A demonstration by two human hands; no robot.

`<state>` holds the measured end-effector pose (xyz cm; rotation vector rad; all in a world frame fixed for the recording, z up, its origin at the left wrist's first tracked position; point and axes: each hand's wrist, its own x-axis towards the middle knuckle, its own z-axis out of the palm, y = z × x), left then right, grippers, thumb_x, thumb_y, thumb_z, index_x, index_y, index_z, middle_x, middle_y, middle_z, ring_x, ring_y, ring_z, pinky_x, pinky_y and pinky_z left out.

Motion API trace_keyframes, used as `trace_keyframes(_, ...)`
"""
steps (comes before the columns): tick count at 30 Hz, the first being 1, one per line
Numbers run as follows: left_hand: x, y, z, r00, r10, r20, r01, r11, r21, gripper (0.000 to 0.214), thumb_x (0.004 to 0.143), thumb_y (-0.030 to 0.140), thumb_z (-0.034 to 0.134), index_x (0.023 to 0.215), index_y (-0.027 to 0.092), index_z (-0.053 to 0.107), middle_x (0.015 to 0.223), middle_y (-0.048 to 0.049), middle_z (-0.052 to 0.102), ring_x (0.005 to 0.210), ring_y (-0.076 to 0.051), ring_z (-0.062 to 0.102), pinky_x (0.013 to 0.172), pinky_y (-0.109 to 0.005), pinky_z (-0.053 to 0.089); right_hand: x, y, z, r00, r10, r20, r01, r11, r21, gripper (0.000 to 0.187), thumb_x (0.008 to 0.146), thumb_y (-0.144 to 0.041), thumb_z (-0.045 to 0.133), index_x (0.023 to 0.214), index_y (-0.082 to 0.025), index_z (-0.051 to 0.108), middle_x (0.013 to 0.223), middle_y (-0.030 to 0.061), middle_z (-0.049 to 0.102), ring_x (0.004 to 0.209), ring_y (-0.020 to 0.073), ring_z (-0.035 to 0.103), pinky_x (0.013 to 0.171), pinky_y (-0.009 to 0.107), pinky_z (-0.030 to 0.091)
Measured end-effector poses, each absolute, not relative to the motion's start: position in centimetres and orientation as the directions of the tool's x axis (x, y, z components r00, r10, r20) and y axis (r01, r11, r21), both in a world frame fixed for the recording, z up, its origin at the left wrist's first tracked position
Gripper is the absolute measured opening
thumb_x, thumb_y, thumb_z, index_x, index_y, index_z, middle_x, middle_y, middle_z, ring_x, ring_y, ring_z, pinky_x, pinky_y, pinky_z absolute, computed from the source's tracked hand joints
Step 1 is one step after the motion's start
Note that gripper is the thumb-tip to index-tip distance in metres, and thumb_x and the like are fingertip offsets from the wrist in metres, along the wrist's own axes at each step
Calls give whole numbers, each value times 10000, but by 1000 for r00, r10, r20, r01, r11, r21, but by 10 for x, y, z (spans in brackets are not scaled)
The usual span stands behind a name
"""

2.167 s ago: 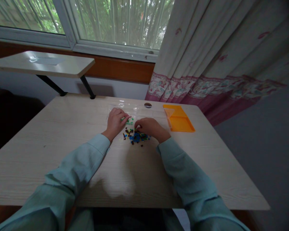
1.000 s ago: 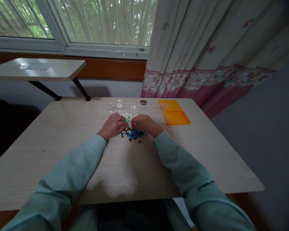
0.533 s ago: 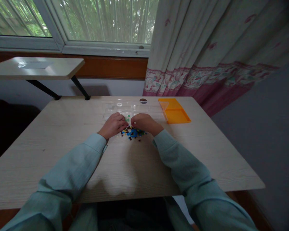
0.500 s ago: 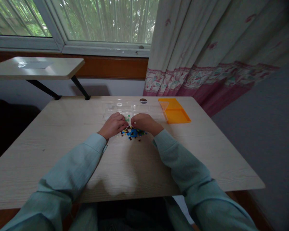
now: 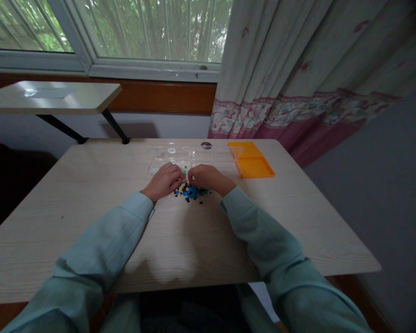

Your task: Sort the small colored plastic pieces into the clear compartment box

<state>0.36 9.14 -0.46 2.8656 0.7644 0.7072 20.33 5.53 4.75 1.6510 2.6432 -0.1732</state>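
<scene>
A heap of tiny coloured pieces point(image 5: 192, 192), mostly blue, brown and yellow, lies on the table in front of my hands. My left hand point(image 5: 164, 181) is at the heap's left edge, its fingers closed together; what they hold, if anything, is too small to name. Across a narrow gap, my right hand point(image 5: 208, 177) is bent into a pinch just above the heap, and its fingertips are partly hidden. Small green pieces point(image 5: 185, 167) show between the two hands. Right behind them lies a clear plastic compartment box point(image 5: 219, 157).
An orange tray point(image 5: 254, 159) lies at the back right of the wooden table point(image 5: 90, 208), touching the clear box. A round dark disc point(image 5: 206, 145) is near the back edge. A raised shelf point(image 5: 86, 99) stands at the back left. A curtain point(image 5: 263, 92) hangs behind.
Both hands stay almost in place over the heap, with only slight finger movement. The green bit between the fingertips shows less now.
</scene>
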Motion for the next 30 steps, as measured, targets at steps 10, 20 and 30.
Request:
trace_keyframes(10,3,95,-8,485,627,610,578,-753,314,184,948,328,433,890,195,545,901,-74,559,917,-220,478,848,-384,399,212,59,46,-440,897,-28,887,430,-171,174,846,-217,571,934,-211,720,944,56,720,877,166,628,729,232,404)
trace_keyframes(20,0,97,-10,171,687,706,624,-630,462,216,986,346,331,885,210,466,856,-54,501,861,-207,466,798,-366,397,222,58,56,-387,917,101,884,400,-243,184,853,-212,529,1008,-174,621,861,46,674,734,146,559,637,240,326)
trace_keyframes(30,1,99,-10,176,718,674,725,-557,404,212,931,320,460,938,202,637,939,-84,517,970,-254,466,873,-420,383,218,57,62,-351,925,145,896,377,-236,162,863,-273,521,977,-191,602,811,29,656,719,152,537,612,250,277)
